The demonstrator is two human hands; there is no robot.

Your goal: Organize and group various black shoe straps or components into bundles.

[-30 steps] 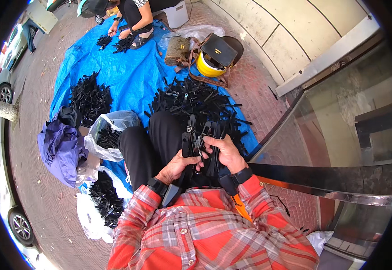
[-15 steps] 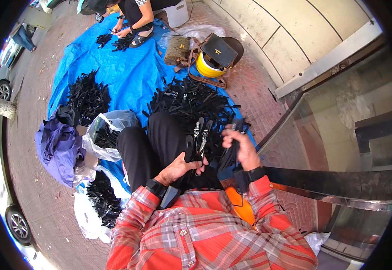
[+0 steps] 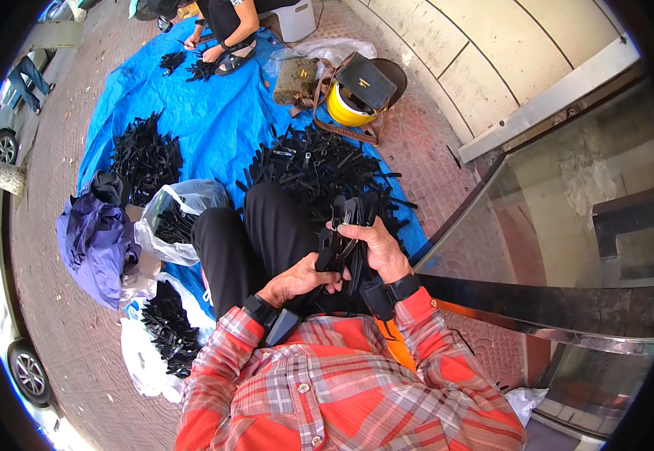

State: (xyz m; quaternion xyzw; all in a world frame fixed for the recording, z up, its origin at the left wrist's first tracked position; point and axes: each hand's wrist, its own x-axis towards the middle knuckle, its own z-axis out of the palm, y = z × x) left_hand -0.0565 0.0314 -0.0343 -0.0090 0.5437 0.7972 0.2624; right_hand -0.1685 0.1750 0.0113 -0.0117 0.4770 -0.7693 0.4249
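The person sits on the ground with both hands together over the lap, just below the centre of the view. The right hand (image 3: 378,252) is wrapped around a bundle of black plastic strips (image 3: 344,233), fingers curled over its upper end, and the bundle stands roughly upright, tilted a little toward eleven o'clock. The left hand (image 3: 297,279) comes in from seven o'clock and closes its fingertips on the lower part of the same bundle, touching the right hand. At twelve o'clock from the hands, just beyond the knees, a large heap of black strips (image 3: 319,161) lies on a blue tarp (image 3: 214,113). At ten o'clock a smaller pile of strips (image 3: 144,154) rests on the tarp, and nearer, at nine o'clock, a clear plastic bag (image 3: 173,218) holds more of them beside a purple cloth (image 3: 94,240). At seven o'clock another batch of strips (image 3: 167,327) lies on white plastic. Well apart at twelve o'clock a yellow helmet (image 3: 348,111) sits with a dark shoulder bag (image 3: 364,79) on top, and farther out another person (image 3: 225,30) crouches at the tarp's far edge with their hands among more strips.
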